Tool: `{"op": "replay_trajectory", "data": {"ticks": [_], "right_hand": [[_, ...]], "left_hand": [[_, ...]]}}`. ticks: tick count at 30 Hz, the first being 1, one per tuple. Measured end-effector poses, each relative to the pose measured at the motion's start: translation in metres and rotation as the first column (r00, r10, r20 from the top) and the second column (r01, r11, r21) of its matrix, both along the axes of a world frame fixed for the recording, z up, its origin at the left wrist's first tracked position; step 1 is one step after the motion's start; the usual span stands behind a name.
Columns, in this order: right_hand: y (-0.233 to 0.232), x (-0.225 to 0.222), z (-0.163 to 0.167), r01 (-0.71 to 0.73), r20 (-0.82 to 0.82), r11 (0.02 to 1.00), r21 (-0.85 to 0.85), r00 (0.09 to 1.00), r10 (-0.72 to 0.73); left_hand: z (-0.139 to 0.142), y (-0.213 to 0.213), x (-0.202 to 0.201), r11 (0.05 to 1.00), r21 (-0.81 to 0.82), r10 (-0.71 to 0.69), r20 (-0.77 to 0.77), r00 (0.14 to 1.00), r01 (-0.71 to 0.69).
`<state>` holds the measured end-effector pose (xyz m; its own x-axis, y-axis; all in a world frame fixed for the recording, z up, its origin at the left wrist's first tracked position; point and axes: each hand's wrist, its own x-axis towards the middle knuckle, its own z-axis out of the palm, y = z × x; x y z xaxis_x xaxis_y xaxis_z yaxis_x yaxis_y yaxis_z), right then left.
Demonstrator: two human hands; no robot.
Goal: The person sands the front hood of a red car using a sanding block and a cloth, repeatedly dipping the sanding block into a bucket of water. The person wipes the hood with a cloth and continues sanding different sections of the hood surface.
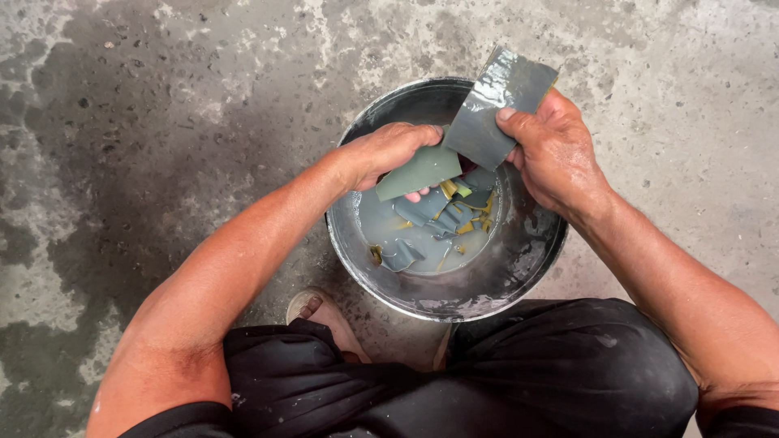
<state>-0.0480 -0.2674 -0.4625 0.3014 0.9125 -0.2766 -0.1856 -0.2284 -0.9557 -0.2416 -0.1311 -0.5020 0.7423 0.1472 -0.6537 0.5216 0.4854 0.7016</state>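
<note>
A round metal basin stands on the wet concrete floor between my knees, with milky water and several grey-green and yellow scraps in it. Over the basin my left hand grips a grey-green flat piece that points toward the right. My right hand is closed on a larger, shiny grey sheet piece that sticks up above the basin's far rim. The two pieces meet between my hands.
My black trousers fill the bottom of the view, and a sandalled foot rests just left of the basin. Around the basin the concrete floor is stained dark with damp patches.
</note>
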Motion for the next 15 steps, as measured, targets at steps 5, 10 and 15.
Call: {"op": "replay_trajectory", "data": {"ticks": [5, 10, 15], "right_hand": [[-0.002, 0.003, 0.006, 0.012, -0.01, 0.996, 0.083, 1.0, -0.012], [-0.002, 0.003, 0.011, 0.058, -0.153, 0.994, 0.094, 0.987, -0.043], [-0.002, -0.002, 0.011, -0.001, -0.067, 0.993, 0.12, 0.998, 0.009]], "left_hand": [[-0.008, 0.003, -0.001, 0.996, 0.021, 0.086, 0.032, 0.996, -0.087], [-0.006, 0.001, -0.003, 0.939, 0.329, -0.143, 0.114, 0.983, 0.098], [-0.011, -0.021, -0.002, 0.856, 0.443, -0.308, 0.025, 0.951, 0.266]]}}
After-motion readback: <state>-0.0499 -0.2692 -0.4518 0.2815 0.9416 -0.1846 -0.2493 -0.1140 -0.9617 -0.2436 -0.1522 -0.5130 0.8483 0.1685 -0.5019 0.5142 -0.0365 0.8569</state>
